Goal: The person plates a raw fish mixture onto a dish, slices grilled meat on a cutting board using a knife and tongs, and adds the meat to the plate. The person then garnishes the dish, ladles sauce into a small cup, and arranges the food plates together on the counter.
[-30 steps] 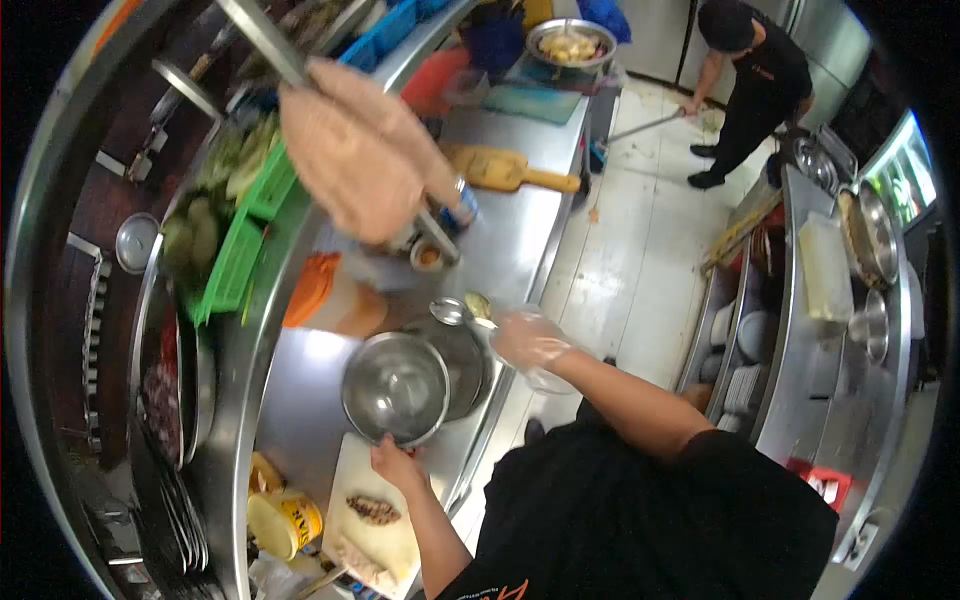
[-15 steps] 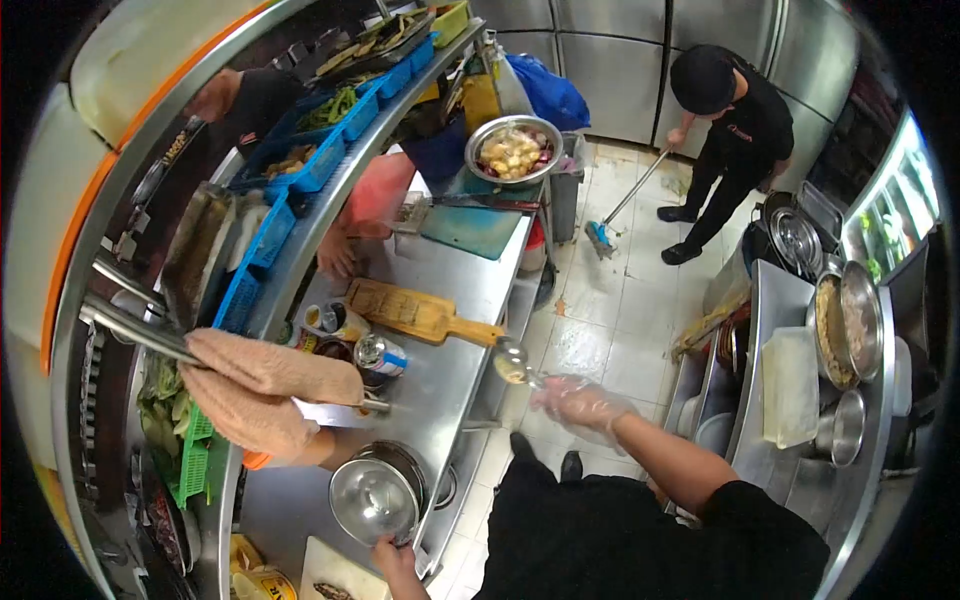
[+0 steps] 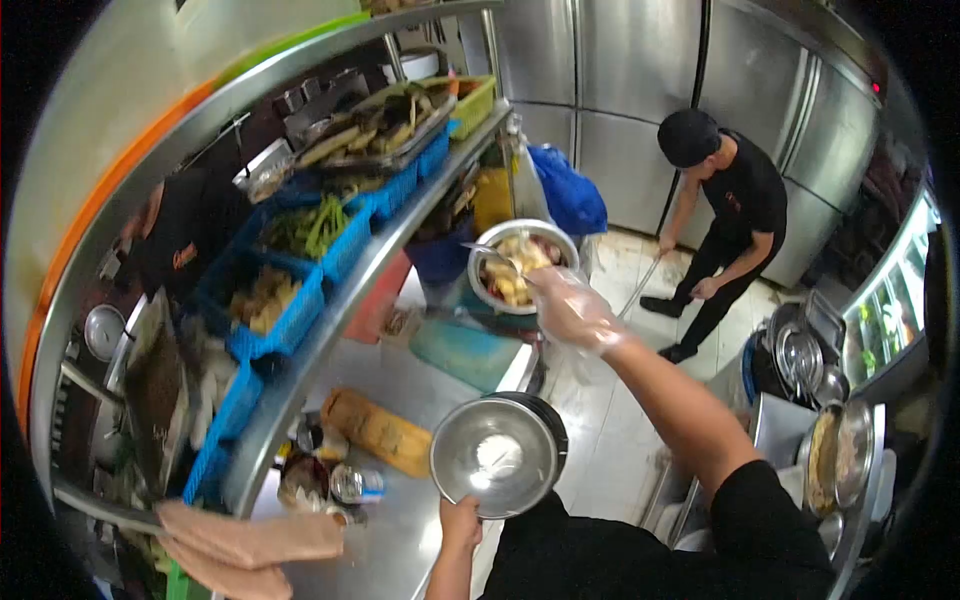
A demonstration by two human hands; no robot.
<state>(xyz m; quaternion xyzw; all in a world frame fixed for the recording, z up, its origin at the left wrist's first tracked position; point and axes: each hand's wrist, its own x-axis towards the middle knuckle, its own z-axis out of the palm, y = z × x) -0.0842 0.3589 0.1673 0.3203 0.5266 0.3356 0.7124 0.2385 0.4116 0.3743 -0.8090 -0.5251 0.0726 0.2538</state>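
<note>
My left hand grips the near rim of a shiny metal bowl, held at the counter's edge. A dark rounded edge shows behind this bowl; what it belongs to is unclear. In a clear plastic glove, my right hand reaches forward, fingers closed on a metal spoon. The spoon is over or in a food-filled metal basin of pale yellow and dark red pieces. Its tip cannot be made out clearly. A teal cutting board lies just nearer than the basin.
A wooden board and several jars lie on the steel counter. Blue baskets of vegetables line the shelf at left. A co-worker holds a long-handled floor tool ahead. Pans and bowls stand at right.
My right hand has moved forward with the spoon from near the wooden board to the food basin. My left hand has carried the metal bowl forward and right. The view has shifted.
</note>
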